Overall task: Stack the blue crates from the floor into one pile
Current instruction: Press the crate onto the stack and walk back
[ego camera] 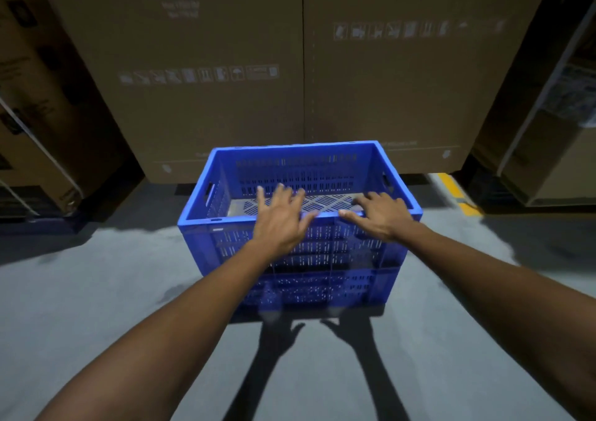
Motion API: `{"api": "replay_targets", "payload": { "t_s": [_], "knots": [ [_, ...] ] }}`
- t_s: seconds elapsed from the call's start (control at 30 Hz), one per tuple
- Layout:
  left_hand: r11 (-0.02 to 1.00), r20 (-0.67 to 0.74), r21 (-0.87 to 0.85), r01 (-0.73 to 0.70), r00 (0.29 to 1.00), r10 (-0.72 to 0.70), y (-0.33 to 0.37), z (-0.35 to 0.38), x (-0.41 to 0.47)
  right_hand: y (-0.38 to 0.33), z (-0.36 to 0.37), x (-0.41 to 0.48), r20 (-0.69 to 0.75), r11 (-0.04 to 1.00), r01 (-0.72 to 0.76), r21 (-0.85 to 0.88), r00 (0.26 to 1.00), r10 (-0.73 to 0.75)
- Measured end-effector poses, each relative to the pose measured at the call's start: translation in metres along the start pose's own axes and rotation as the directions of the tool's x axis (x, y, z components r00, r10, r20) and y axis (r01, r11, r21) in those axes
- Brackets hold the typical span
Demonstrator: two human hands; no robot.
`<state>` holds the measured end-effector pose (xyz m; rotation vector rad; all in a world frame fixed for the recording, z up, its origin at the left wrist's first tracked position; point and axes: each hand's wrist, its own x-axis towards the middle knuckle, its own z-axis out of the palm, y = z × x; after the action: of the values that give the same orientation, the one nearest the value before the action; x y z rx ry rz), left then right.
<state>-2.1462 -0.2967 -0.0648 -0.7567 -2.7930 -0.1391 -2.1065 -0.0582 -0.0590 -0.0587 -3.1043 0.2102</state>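
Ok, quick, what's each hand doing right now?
Left hand: open, fingers spread over the near rim of the top blue crate, holding nothing.
Right hand: open, fingers on the same rim, not clearly gripping it.

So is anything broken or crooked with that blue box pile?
Nothing stands out. The blue slotted plastic crates sit squarely one on another on the grey floor, edges lined up, no cracks visible. The top one is empty. Both the left hand and right hand are open by its near rim.
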Motion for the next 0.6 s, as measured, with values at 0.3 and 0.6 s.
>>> {"api": "replay_targets", "payload": {
  "t_s": [0.3, 0.6],
  "knots": [
    [0.984, -0.192, 0.028, 0.174, 0.967, -0.165, -0.044, 0.031, -0.016, -0.067, 0.057, -0.001, -0.466, 0.995, -0.034, -0.090, 0.885, -0.012],
    [0.990, 0.152, -0.097, 0.104, 0.984, -0.088, -0.051, -0.031, -0.020, -0.081, -0.005, -0.022, -0.030, 0.998, -0.043, -0.048, 0.999, 0.042]
  ]
}}
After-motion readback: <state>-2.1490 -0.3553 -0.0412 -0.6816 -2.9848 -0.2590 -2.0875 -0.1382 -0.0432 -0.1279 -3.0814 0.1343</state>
